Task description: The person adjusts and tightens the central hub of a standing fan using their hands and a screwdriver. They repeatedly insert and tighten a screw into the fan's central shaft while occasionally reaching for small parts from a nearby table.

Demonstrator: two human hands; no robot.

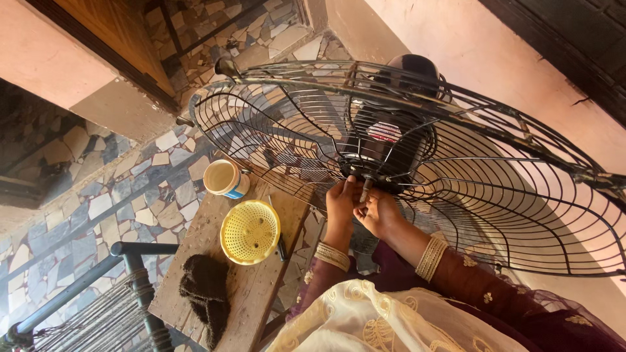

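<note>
At the hub of the fan guard, a black wire cage lying tilted above the mosaic floor, both hands were at work. Left hand: fingers closed together on the short shaft projecting below the dark motor housing, a pale bangle at the wrist. Right hand: just beside the left, fingers curled toward the same shaft; whether its grip was clamped on anything could not be told. Wooden desk, near the hands: one yellow perforated bowl; one cup with a blue band, standing apart from the bowl toward the far end; one dark knitted cloth at the near end; one slim dark tool at the bowl's edge. Blue metal-framed cot beside the desk.
</note>
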